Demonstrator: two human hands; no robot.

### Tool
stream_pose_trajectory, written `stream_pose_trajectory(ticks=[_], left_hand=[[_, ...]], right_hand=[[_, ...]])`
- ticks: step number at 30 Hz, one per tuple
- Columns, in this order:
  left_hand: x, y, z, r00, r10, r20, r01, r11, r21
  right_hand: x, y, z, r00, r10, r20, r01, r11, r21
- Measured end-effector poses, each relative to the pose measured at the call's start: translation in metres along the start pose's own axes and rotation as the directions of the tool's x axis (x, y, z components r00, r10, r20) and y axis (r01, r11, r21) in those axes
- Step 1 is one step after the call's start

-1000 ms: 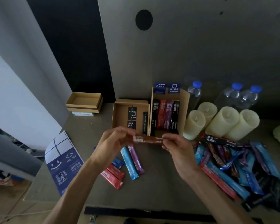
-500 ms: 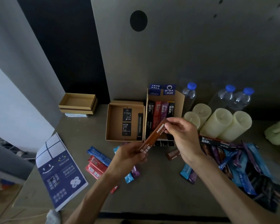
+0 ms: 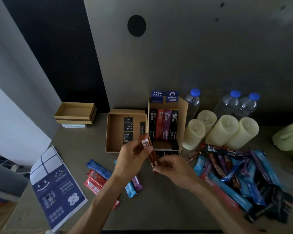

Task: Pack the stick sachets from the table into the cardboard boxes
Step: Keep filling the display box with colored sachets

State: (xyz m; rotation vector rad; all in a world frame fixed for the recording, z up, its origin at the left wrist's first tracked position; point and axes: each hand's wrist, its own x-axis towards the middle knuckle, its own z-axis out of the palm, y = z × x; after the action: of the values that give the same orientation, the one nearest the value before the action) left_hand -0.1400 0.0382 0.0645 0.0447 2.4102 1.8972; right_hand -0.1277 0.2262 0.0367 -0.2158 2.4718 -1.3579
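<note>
Both hands hold one brown stick sachet (image 3: 149,150) just in front of the boxes. My left hand (image 3: 133,159) pinches its upper end and my right hand (image 3: 172,169) grips its lower end. Behind it an open cardboard box (image 3: 183,115) holds several black, red and purple sachets standing side by side. A shallow open box (image 3: 114,132) to its left holds black cards. A big heap of loose sachets (image 3: 240,174) lies on the table at the right. A few red, blue and purple sachets (image 3: 98,176) lie under my left forearm.
Several cream candles (image 3: 221,130) and three water bottles (image 3: 193,103) stand behind the heap. A dark blue leaflet (image 3: 56,188) lies at the front left. An empty cardboard tray (image 3: 75,113) sits at the back left. A pale green object (image 3: 289,137) rests at the right edge.
The brown sachet was turned end over end: my left hand moved from its lower end to its top, my right hand dropped from the top to the bottom.
</note>
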Motion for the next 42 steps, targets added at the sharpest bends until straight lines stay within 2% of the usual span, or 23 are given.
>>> stream_pose_trajectory(ticks=[4, 8, 11, 13, 18, 24, 28, 32, 37, 42], left_hand=[[0.01, -0.002, 0.008, 0.998, 0.022, -0.059, -0.012, 0.988, 0.156], [0.02, 0.004, 0.01, 0.999, 0.027, -0.036, -0.023, 0.995, 0.097], [0.023, 0.0, 0.008, 0.995, 0.019, -0.101, -0.007, 0.993, 0.114], [0.024, -0.004, 0.006, 0.994, 0.017, -0.111, -0.001, 0.991, 0.136], [0.024, -0.012, 0.005, 0.998, 0.004, -0.068, 0.006, 0.99, 0.14], [0.015, -0.011, 0.002, 1.0, 0.007, -0.017, -0.004, 0.99, 0.14], [0.009, -0.011, 0.001, 0.999, 0.029, 0.044, -0.035, 0.988, 0.15], [0.008, -0.011, 0.002, 0.999, 0.018, 0.048, -0.024, 0.993, 0.12], [0.01, -0.012, -0.003, 0.999, 0.015, 0.042, -0.021, 0.99, 0.14], [0.011, -0.022, -0.028, 0.998, -0.005, -0.061, 0.017, 0.979, 0.205]], right_hand=[[0.001, 0.003, 0.003, 0.997, 0.026, -0.075, -0.018, 0.993, 0.116], [0.013, 0.005, 0.005, 0.972, 0.024, -0.235, -0.005, 0.997, 0.08], [0.036, 0.002, 0.004, 0.925, 0.079, -0.373, -0.05, 0.995, 0.087], [0.054, -0.001, 0.001, 0.902, 0.114, -0.415, -0.106, 0.993, 0.043], [0.094, -0.005, -0.004, 0.859, 0.223, -0.46, -0.26, 0.965, -0.018], [0.11, 0.006, 0.001, 0.847, 0.252, -0.467, -0.333, 0.938, -0.098], [0.11, 0.013, 0.004, 0.847, 0.22, -0.484, -0.327, 0.933, -0.147], [0.106, 0.011, 0.003, 0.845, 0.124, -0.52, -0.234, 0.961, -0.15], [0.107, 0.006, 0.006, 0.874, 0.036, -0.484, -0.133, 0.977, -0.168], [0.114, 0.009, 0.003, 0.865, 0.096, -0.492, -0.234, 0.945, -0.227]])
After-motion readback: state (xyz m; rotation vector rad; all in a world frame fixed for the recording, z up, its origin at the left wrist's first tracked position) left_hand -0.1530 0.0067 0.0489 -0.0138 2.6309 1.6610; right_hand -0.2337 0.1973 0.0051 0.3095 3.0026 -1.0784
